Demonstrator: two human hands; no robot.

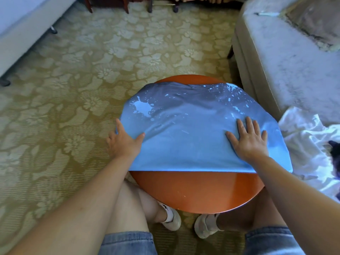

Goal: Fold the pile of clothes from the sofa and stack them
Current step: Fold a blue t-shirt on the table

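Where the round orange table (198,190) stands between the seated person's knees, the blue garment (184,140) lies spread over its far half. Pale splash marks across the cloth; near edge straight; left and right sides hang past the table rim.

Right hand (248,140): palm down on the right part of the garment, fingers straight and fanned apart, nothing gripped.

Left hand (123,142): at the garment's left edge. Thumb lies on top of the cloth, forefinger runs straight along the edge, the other fingers bend down over the side and out of sight. Whether they clasp the cloth underneath cannot be told.

A heap of white clothes (309,144) sits to the right, just beside the table, at the foot of the pale sofa (276,61); something dark shows at its right margin, too cropped to identify.

Floral carpet (92,80) underfoot. Denim shorts and white shoes visible below the table edge
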